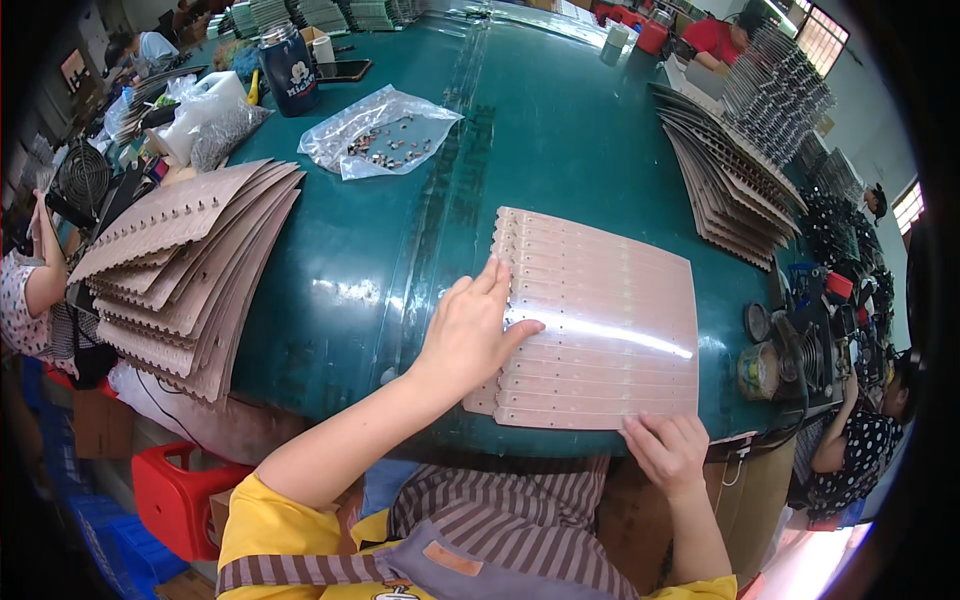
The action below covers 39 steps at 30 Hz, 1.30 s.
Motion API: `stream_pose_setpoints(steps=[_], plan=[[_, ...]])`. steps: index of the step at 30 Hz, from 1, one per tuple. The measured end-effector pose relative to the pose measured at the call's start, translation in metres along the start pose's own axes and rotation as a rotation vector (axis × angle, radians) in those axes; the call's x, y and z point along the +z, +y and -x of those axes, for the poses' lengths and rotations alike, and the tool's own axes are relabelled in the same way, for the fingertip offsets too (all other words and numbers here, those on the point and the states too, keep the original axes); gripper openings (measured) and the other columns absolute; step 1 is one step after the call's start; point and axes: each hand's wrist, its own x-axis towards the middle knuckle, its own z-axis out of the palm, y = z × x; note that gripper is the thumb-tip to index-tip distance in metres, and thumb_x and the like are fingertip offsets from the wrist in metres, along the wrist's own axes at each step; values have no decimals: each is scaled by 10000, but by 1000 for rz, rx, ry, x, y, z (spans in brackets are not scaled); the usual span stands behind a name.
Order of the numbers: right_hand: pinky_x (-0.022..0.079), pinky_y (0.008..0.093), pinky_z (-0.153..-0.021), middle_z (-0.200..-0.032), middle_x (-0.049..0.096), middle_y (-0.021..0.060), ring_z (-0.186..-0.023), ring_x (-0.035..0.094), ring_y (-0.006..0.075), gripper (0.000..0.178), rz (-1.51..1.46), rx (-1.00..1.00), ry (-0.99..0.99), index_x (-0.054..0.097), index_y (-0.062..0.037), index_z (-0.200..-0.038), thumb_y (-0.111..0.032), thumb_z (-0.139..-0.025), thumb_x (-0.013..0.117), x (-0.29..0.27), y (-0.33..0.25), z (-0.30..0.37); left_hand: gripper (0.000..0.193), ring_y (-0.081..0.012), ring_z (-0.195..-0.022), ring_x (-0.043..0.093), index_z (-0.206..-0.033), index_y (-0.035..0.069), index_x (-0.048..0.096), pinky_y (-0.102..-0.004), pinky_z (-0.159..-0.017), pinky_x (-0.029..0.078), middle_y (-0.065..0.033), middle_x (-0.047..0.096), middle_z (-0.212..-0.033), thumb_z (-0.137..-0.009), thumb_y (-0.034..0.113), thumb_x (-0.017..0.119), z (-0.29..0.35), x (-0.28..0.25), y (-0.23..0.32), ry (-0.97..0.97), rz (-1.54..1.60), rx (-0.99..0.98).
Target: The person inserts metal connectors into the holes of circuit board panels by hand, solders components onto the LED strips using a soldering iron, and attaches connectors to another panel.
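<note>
A flat brown sheet [610,300] with a notched left edge and rows of small holes lies on the green table in front of me. Part of a similar piece [480,399] pokes out from under its left side. My left hand [468,330] rests on that notched edge, fingers stretched out and thumb spread across the surface. At the sheet's near edge, toward its right corner, my right hand [667,450] has its fingers bent and closed over the border; its thumb is mostly hidden.
Fanned stacks of brown sheets stand left [190,270] and right [725,180]. An open plastic bag [380,135] holds small metal parts. Behind it are a dark bottle [288,70] and a phone [343,71]. A tape roll [758,370] sits right; a red stool [180,490] stands lower left. Other people work around.
</note>
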Motion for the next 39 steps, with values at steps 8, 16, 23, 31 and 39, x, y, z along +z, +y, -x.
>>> stream_pose_setpoints(steps=[8, 16, 23, 31, 39], plan=[[418, 403, -811, -1067, 619, 96, -984, 558, 283, 328, -444, 244, -48, 701, -137, -901, -176, -593, 809, 8, 14, -9, 596, -331, -876, 583, -1166, -121, 527, -378, -821, 479, -275, 524, -1227, -799, 328, 662, -11, 7, 0, -172, -17, 23], [191, 537, -1077, -1373, 439, 190, -1323, 314, 411, 721, -276, 513, -159, 676, -135, -1086, -455, -459, 828, 16, 26, 13, 573, -317, -844, 587, -1127, -148, 536, -368, -787, 484, -296, 533, -1192, -806, 316, 636, 1, 7, 5, -115, -103, 59], [244, 546, -1049, -1314, 496, 188, -1265, 400, 389, 726, -150, 547, -332, 663, -121, -1098, -436, -465, 829, -17, 17, -26, 441, -321, -799, 603, -1101, -75, 595, -373, -738, 496, -248, 612, -1057, -794, 237, 645, -39, -25, -7, -373, 63, -66], [445, 377, -905, -1140, 596, 147, -1061, 550, 324, 271, -744, -48, -223, 600, -36, -1098, -137, -847, 616, 60, 20, -258, 295, -365, -696, 600, -1059, 13, 652, -398, -704, 496, -215, 650, -892, -799, 9, 512, -50, -86, -65, -45, -9, -121], [256, 473, -1079, -1446, 278, 243, -1335, 265, 402, 794, -471, -12, -268, 371, -98, -1386, -489, -755, 653, 235, -37, -444, 395, -90, -456, 538, -1153, 60, 637, -231, -472, 459, -113, 695, -904, -829, -54, 442, -28, -137, -54, -546, 709, -497]])
